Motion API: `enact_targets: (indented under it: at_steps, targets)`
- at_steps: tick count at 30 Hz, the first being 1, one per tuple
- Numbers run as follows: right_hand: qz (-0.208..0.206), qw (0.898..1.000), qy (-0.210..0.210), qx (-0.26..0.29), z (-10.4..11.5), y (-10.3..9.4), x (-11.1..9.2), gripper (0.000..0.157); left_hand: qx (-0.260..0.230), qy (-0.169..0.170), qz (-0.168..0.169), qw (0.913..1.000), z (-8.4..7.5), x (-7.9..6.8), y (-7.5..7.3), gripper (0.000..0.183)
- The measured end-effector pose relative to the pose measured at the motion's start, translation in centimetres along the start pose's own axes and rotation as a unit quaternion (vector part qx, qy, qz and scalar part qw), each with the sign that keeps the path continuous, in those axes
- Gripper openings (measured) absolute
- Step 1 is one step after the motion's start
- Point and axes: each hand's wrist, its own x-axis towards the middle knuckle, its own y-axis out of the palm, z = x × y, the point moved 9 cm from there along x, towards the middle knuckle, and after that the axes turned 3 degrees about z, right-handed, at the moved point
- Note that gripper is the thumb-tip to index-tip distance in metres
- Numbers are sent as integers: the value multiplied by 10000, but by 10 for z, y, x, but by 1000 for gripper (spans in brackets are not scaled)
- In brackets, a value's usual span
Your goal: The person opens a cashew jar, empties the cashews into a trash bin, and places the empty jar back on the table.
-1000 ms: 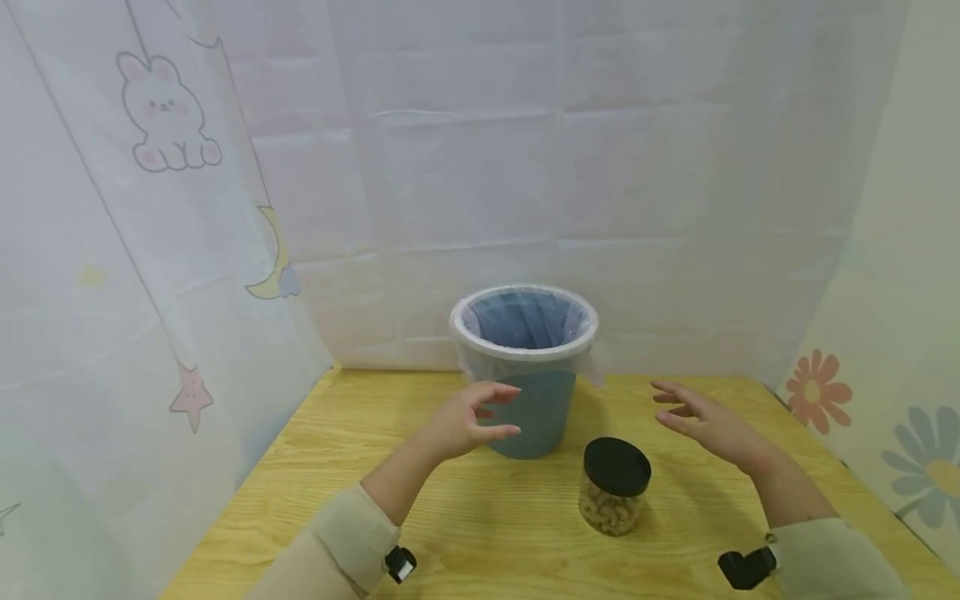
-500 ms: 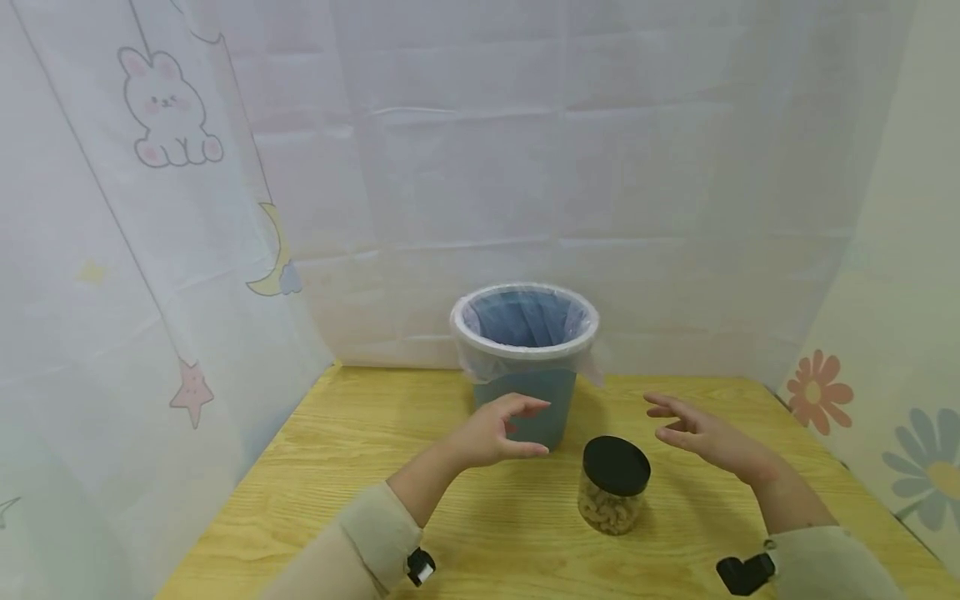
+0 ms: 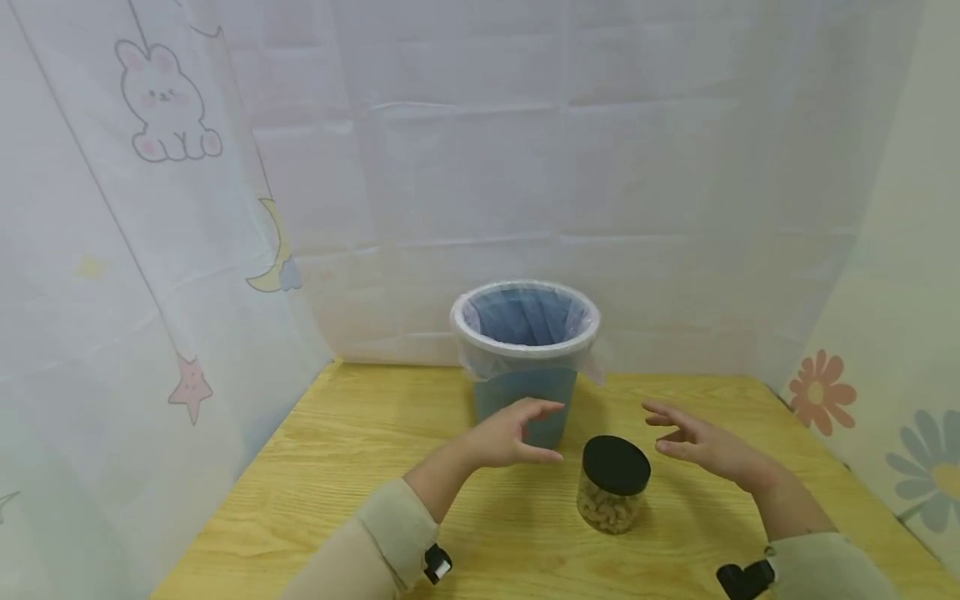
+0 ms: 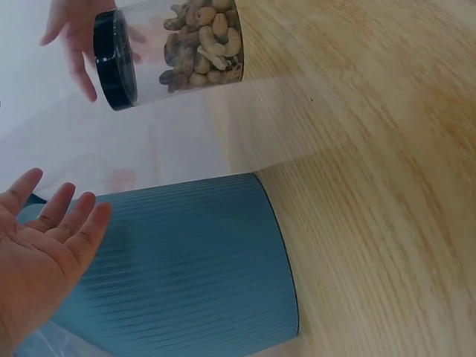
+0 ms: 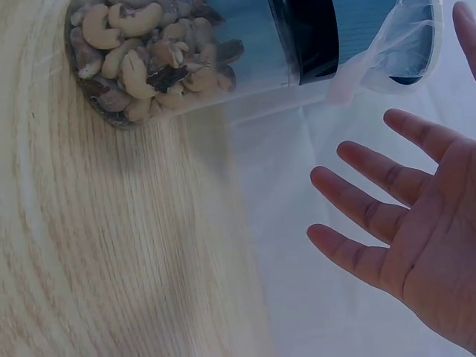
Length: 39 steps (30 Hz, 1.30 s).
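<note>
A clear jar (image 3: 613, 485) with a black lid stands upright on the table, partly filled with cashews and other nuts (image 5: 141, 56). My left hand (image 3: 510, 435) hovers to the left of the jar, fingers and thumb spread apart with nothing between them. On the jar's other side, my right hand (image 3: 701, 442) is held in the air, its fingers spread in the right wrist view. Both hands are apart from the jar. Behind my left hand is a blue trash bin (image 4: 186, 268), whose lower front that hand partly hides in the head view.
The bin's white rim (image 3: 457, 329) holds a thin translucent liner bag, folded over outside. Everything stands on a yellow wood-grain table (image 3: 352, 433). A pale curtain (image 3: 675, 183) hangs behind it, with printed sheets at both sides.
My left hand has moved right and slightly down, closer to the jar. My right hand has lowered a little. Jar and bin stay where they were.
</note>
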Motion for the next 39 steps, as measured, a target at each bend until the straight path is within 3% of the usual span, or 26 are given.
enact_targets:
  at_steps: [16,25,32,39]
  targets:
    - [491,9982,-272,192,-11,20,2,69,-322,-293,198,9989,17,18,22,79]
    - [572,9969,-490,223,-12,26,8,74,-425,-138,301,9985,18,26,38,86]
    - [669,9958,-548,302,-16,34,12,78,-529,-218,399,9976,19,28,50,89]
    - [688,9962,-472,240,-16,39,15,83,-70,-201,544,9983,19,34,58,91]
